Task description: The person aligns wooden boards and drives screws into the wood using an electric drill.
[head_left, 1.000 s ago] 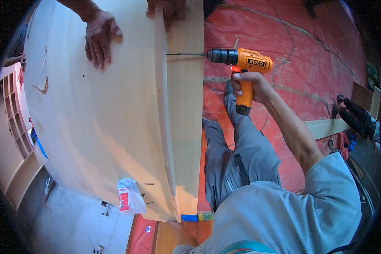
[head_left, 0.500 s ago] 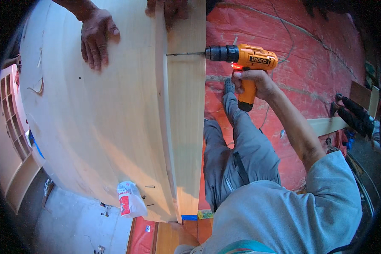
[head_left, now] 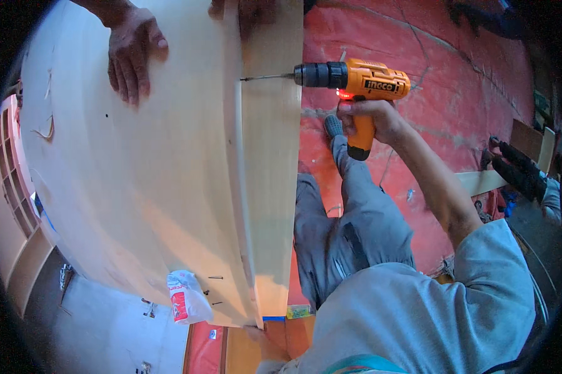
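Note:
My right hand (head_left: 373, 118) is closed around the grip of an orange and black cordless drill (head_left: 376, 81), whose red light glows. The drill's long thin bit (head_left: 268, 77) points left across a pale wooden board (head_left: 273, 187). Its tip meets the side of an upright wooden strip (head_left: 239, 143) running along the panel. At the strip's near end is my left hand (head_left: 263, 341), low in the view; its fingers are mostly hidden. Another person's hand (head_left: 130, 65) lies flat on the large pale panel (head_left: 162, 162), beyond a small dark hole.
A white and red plastic bag (head_left: 187, 298) lies on the panel beside several dark screws (head_left: 216, 277). Red sheeting (head_left: 443, 137) covers the floor at right, with a cable across it. Another person's legs (head_left: 521, 163) show at far right. Shelving (head_left: 14, 168) stands at left.
The whole scene has shifted slightly left in the view. The drill is still held level with its tip at the strip. More of a dark-clothed person shows at the upper right.

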Demonstrator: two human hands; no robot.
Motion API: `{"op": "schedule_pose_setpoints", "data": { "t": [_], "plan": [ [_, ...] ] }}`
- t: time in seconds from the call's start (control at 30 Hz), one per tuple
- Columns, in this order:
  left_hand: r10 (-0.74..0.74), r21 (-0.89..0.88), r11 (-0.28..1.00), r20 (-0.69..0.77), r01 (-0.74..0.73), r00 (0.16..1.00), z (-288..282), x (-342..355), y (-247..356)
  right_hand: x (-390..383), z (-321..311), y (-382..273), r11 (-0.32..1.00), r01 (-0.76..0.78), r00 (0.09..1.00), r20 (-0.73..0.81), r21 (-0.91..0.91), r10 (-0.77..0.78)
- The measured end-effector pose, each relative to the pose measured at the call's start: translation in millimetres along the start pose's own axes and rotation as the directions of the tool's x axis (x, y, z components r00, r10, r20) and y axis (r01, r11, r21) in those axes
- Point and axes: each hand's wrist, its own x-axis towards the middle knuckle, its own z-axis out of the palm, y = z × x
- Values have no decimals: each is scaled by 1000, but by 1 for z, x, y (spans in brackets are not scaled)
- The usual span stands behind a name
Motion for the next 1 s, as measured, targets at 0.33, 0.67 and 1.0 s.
{"op": "schedule_pose_setpoints", "data": {
  "t": [0.33,0.67,1.0],
  "plan": [
    [-48,-54,997,82,52,995,13,-1,-4,2,-3,3,992,27,999,-42,-126,-33],
    [-72,-164,983,41,77,997,-13,22,-19,8,4,2,992,56,998,-36,-111,-61],
    [166,205,965,-8,-161,986,-11,7,-20,14,5,3,988,100,995,17,-116,-99]
  ]
}}
